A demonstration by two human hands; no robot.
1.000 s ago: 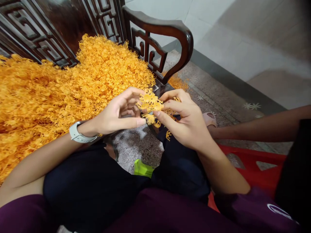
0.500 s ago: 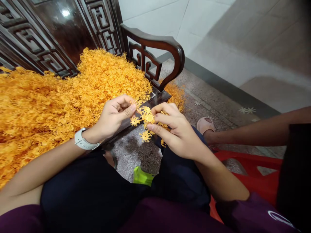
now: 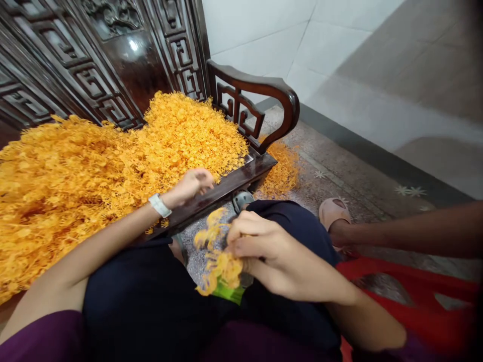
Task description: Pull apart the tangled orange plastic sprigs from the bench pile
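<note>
Pinching at centre: right hand (image 3: 271, 256) has the cluster (image 3: 226, 266) of orange pieces by its right side, thumb and fingertips closed together on it, remaining fingers folded in. Cluster is in the air over the lap gap, several pieces spreading leftward from the grip; outlines blurred. Green item (image 3: 231, 294) seen just past its lower edge, between the thighs, mostly covered; type cannot be told.

Left hand (image 3: 190, 186) apart from the cluster, palm down, above the front of the bench (image 3: 222, 187) and near the edge of the heap (image 3: 113, 166). Fingers half curled, slightly apart; blur prevents telling whether anything is in them. Pale watch (image 3: 160, 205) on that wrist.

Heap: many orange pieces like those in the cluster, covering much of the bench seat and reaching the carved back (image 3: 128, 65). Curved armrest (image 3: 290, 103) at the heap's far end. Second, smaller pile (image 3: 281, 171) on the floor beyond that end.

Farther right: pale star pieces (image 3: 417, 191) on the floor near the wall (image 3: 339, 60); another person's leg (image 3: 407, 229) in a pink shoe (image 3: 334, 213); red item (image 3: 407, 291) below the leg, partly out of view.
</note>
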